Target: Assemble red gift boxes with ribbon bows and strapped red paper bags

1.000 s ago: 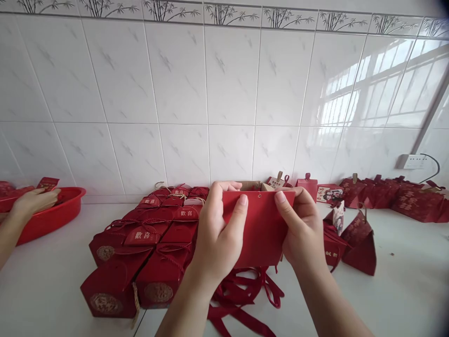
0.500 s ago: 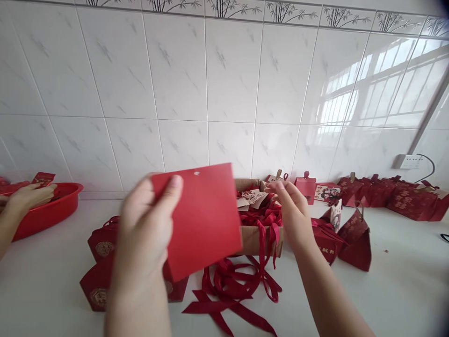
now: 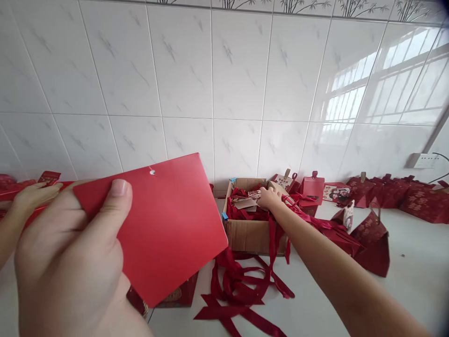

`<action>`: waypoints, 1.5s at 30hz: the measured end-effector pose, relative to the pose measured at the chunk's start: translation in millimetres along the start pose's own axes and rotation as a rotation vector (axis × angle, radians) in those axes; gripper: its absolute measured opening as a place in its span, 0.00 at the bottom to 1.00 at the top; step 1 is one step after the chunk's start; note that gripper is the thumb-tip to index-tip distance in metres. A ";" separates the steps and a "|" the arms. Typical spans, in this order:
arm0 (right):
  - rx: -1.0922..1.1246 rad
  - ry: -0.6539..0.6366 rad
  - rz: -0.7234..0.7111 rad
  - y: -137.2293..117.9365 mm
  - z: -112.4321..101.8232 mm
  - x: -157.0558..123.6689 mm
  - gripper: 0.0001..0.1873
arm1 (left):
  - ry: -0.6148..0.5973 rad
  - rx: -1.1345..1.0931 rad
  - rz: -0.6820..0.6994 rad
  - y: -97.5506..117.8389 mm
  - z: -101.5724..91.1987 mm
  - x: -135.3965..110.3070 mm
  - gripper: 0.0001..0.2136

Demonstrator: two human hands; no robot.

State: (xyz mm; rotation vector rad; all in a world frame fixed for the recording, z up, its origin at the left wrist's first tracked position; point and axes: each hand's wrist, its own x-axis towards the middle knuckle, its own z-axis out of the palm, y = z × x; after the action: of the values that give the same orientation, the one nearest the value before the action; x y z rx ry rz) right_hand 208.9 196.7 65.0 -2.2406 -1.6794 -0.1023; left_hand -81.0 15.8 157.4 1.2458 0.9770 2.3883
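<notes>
My left hand (image 3: 80,252) is closed on a flat red card (image 3: 168,224), thumb on the front face and fingers behind it. A small hole is punched near the card's top edge. My right hand (image 3: 270,199) reaches into an open cardboard box (image 3: 249,236), fingers curled down among paper tags (image 3: 247,204) and dark red ribbons; what the fingertips grip is hidden. Ribbon hangs over the box's front, and a loose ribbon pile (image 3: 238,285) lies on the white counter before it. Behind the card, a dark red gift box (image 3: 184,292) is partly covered.
Another person's hand (image 3: 33,196) is over a red basin at the far left. Dark red gift boxes (image 3: 423,201) line the tiled wall at the right. A triangular gift box (image 3: 373,243) stands nearer, beside flat red pieces (image 3: 338,236). A socket (image 3: 423,160) is on the wall.
My left hand has moved left and closer with the red card. My right hand has gone down from above the box's right side into the box. The view has shifted slightly left.
</notes>
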 end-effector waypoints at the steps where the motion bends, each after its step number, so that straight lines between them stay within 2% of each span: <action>1: -0.032 -0.030 0.015 2.5 2.8 1.9 0.20 | 0.003 -0.001 0.010 0.8 1.1 -1.2 0.07; 8: -0.101 -0.134 0.026 7.0 11.9 7.0 0.22 | -0.002 0.015 0.005 7.3 6.5 -5.9 0.10; 14: 0.026 -0.061 0.077 6.1 3.9 0.6 0.20 | 0.022 0.049 -0.017 12.2 8.6 -9.5 0.09; 18: 0.232 0.099 0.121 7.6 -12.9 -7.2 0.17 | 0.009 0.060 -0.013 14.7 9.3 -12.9 0.08; 22: 0.522 0.385 0.124 17.8 -37.6 -32.8 0.13 | -0.032 0.046 0.030 15.8 6.7 -14.8 0.10; 26: 0.823 0.608 0.002 25.3 -56.5 -81.0 0.23 | -0.034 0.075 0.028 22.1 3.9 -22.8 0.09; 27: 0.928 0.647 -0.046 24.3 -59.9 -94.1 0.23 | -0.067 0.084 0.003 25.7 4.6 -26.7 0.08; 28: 1.144 0.693 -0.131 21.9 -63.2 -106.6 0.21 | -0.138 0.087 -0.044 29.7 6.3 -31.2 0.07; 30: 1.346 0.744 -0.271 14.4 -70.5 -127.6 0.18 | -0.372 0.095 -0.196 37.2 12.1 -40.3 0.08; 32: 1.327 0.856 -0.345 6.4 -78.5 -141.9 0.15 | -0.636 0.115 -0.351 40.8 20.5 -47.5 0.11; 34: 1.266 0.957 -0.356 1.2 -85.3 -150.2 0.13 | -0.834 0.137 -0.410 38.1 30.0 -51.3 0.13; 36: 1.279 0.943 -0.341 0.0 -89.4 -155.5 0.13 | -0.946 0.145 -0.400 30.2 39.1 -52.2 0.13; 39: 1.365 0.775 -0.353 2.9 -92.6 -163.1 0.17 | -0.973 0.103 -0.365 14.4 49.6 -50.9 0.13; 42: 1.390 0.665 -0.500 6.0 -97.8 -170.8 0.19 | -0.884 0.042 -0.333 2.7 54.7 -49.1 0.13; 45: 1.366 0.512 -0.713 8.5 -104.3 -173.7 0.16 | -0.720 0.046 -0.293 0.0 55.4 -47.7 0.13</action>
State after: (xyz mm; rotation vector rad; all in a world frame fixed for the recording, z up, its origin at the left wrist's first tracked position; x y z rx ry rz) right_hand 179.8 2.8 116.6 -0.5368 -1.4160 0.2246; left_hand -8.3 15.4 150.1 1.6620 0.8895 1.5129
